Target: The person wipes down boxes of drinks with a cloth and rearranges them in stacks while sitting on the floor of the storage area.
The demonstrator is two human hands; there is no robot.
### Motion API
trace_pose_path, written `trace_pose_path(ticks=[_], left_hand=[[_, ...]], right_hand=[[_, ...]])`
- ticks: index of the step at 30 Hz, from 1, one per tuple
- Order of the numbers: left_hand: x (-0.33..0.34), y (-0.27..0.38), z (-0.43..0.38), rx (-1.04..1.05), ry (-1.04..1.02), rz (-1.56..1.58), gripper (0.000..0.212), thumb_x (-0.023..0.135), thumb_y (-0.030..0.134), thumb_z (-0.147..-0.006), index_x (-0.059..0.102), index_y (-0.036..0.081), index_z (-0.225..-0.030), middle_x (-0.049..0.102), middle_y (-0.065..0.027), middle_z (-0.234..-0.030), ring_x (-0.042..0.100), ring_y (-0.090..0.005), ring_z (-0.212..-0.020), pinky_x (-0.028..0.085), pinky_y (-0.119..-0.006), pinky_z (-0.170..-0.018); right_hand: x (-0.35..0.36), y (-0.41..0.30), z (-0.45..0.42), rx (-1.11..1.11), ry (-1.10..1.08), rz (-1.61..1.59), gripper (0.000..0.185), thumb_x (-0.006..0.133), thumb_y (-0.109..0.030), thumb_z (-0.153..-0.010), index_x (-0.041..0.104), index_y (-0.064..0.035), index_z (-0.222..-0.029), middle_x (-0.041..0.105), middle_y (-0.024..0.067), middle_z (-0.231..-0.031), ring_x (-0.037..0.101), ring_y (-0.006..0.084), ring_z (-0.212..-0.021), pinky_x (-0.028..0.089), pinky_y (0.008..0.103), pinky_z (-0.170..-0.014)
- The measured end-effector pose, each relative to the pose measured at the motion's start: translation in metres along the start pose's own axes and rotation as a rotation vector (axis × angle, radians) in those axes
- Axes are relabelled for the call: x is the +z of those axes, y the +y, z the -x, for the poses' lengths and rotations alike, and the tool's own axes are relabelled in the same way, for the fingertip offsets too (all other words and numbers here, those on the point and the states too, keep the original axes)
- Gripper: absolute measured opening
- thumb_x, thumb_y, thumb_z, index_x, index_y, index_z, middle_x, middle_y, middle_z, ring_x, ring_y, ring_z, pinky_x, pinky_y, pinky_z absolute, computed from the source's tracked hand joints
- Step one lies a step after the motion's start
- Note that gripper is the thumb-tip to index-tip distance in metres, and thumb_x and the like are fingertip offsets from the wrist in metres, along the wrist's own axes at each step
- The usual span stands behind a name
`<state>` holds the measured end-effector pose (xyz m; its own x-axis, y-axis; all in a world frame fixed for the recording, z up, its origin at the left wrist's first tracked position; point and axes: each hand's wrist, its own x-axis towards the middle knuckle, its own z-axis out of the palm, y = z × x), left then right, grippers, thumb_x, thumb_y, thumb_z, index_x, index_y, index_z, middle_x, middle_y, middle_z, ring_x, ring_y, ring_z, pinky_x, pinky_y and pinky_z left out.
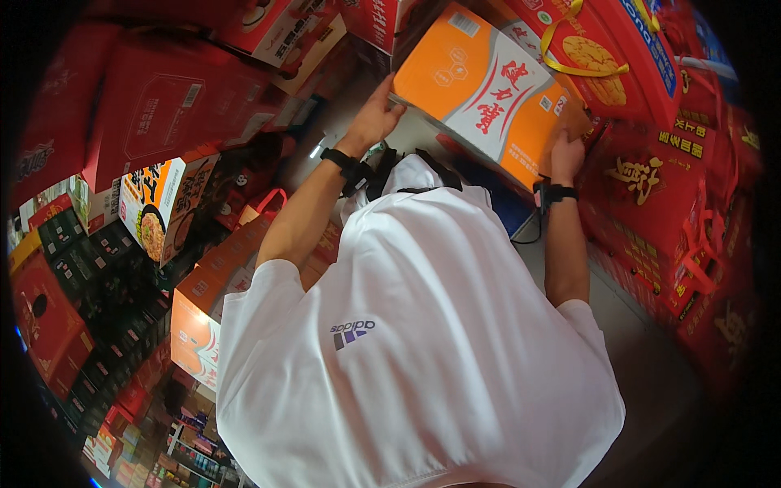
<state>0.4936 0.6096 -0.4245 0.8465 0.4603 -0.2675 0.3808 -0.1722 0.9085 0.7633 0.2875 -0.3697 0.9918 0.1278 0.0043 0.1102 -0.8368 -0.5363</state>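
An orange, white and grey cardboard carton [482,91] lies between my two hands in the head view, tilted, its large printed face up. My left hand [375,116] grips its left edge near the corner, with some fingers hidden by the box. At the right end, my right hand [566,157] holds the near right corner. A black strap with a small device circles each wrist. What supports the far side of the carton, if anything, is hidden. Close beyond its right end is a red gift box [604,61] with a cookie picture and yellow ribbon handles.
Red gift boxes with ribbon handles [647,183] are stacked on the right. Dark red cartons [165,110] rise on the left, with an orange and white noodle box [152,207] below them. More orange cartons [195,317] stand beside my left arm. Grey floor [628,341] shows at right.
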Motion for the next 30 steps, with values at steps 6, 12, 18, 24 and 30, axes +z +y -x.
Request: trace_pose_path(ticks=[6, 12, 18, 24, 30], left_hand=[[-0.010, 0.008, -0.001, 0.014, -0.080, -0.118, 0.087, 0.065, 0.018, -0.095, 0.013, 0.005, -0.164, 0.037, -0.0228, -0.161, 0.053, -0.0297, -0.134, 0.048, -0.038, -0.105], [-0.019, 0.023, -0.004, -0.101, -0.105, -0.113, 0.076, 0.064, 0.031, -0.100, 0.024, 0.008, -0.161, 0.053, -0.0216, -0.148, 0.068, -0.0294, -0.106, 0.051, -0.036, -0.096], [-0.022, 0.031, 0.001, -0.079, -0.041, 0.001, 0.065, 0.060, 0.043, -0.103, 0.039, 0.009, -0.155, 0.063, -0.0193, -0.137, 0.069, -0.0279, -0.101, 0.051, -0.037, -0.096], [-0.014, 0.004, -0.010, -0.048, 0.082, 0.015, 0.051, 0.058, 0.037, -0.106, 0.053, 0.009, -0.148, 0.069, -0.0131, -0.130, 0.065, -0.0227, -0.117, 0.049, -0.034, -0.100], [-0.006, -0.006, -0.013, -0.213, 0.065, 0.411, 0.047, 0.063, 0.028, -0.105, 0.056, 0.013, -0.148, 0.064, -0.0020, -0.135, 0.059, -0.0146, -0.120, 0.051, -0.033, -0.098]], right_hand=[[0.081, -0.073, -0.018, 0.017, -0.106, 0.573, 0.049, 0.047, -0.050, -0.102, 0.070, -0.0093, -0.118, 0.074, 0.0233, -0.102, 0.068, 0.0499, -0.101, 0.054, 0.0577, -0.089], [0.101, -0.132, 0.045, -0.434, -0.297, 0.255, 0.043, 0.057, -0.029, -0.095, 0.058, -0.0153, -0.135, 0.072, 0.0232, -0.104, 0.068, 0.0475, -0.094, 0.052, 0.0584, -0.085], [0.029, -0.055, 0.007, -0.056, -0.239, 0.365, 0.045, 0.053, -0.037, -0.100, 0.068, -0.0009, -0.122, 0.071, 0.0298, -0.093, 0.068, 0.0508, -0.091, 0.054, 0.0554, -0.082], [0.079, -0.060, -0.033, -0.272, -0.059, 0.608, 0.056, 0.054, -0.034, -0.101, 0.053, 0.0010, -0.144, 0.076, 0.0198, -0.091, 0.076, 0.0352, -0.080, 0.061, 0.0510, -0.068], [0.097, -0.141, -0.017, -0.424, -0.420, 0.296, 0.038, 0.048, -0.032, -0.101, 0.063, -0.0079, -0.126, 0.072, 0.0279, -0.098, 0.069, 0.0487, -0.094, 0.054, 0.0580, -0.084]])
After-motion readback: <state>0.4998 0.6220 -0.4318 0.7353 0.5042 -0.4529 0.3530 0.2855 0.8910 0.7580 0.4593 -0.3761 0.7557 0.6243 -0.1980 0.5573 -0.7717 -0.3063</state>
